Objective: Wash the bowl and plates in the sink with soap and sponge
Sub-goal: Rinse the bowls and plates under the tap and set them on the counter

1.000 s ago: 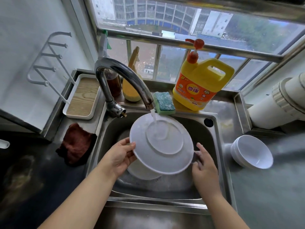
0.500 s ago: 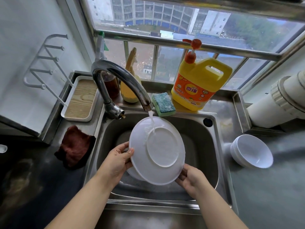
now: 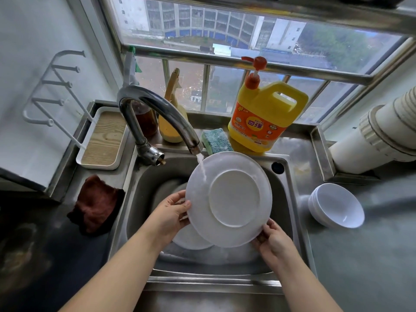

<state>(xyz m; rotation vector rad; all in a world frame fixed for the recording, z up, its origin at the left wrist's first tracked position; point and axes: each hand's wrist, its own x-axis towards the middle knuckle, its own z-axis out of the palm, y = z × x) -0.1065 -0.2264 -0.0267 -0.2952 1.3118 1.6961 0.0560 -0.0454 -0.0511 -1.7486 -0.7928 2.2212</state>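
I hold a white plate (image 3: pixel 231 197) tilted up over the steel sink (image 3: pixel 283 176), its underside facing me. My left hand (image 3: pixel 171 212) grips its left rim and my right hand (image 3: pixel 273 239) grips its lower right rim. Water runs from the tap (image 3: pixel 157 109) onto the plate's upper left edge. A second white plate (image 3: pixel 191 240) lies in the sink beneath, partly hidden. A green-and-blue sponge (image 3: pixel 216 140) and a yellow soap jug (image 3: pixel 263 118) with a pump stand on the back ledge. White bowls (image 3: pixel 337 208) sit stacked on the counter at the right.
A brown cloth (image 3: pixel 96 206) lies on the counter left of the sink. A white tray with a wooden base (image 3: pixel 103 138) and a wire rack (image 3: pixel 51 86) stand at the left. Bottles (image 3: pixel 171 118) stand behind the tap. A white pipe (image 3: pixel 378 136) runs along the right.
The plate has tipped up from lying flat under the stream and shifted right. My right hand moved from its right side to its lower right rim.
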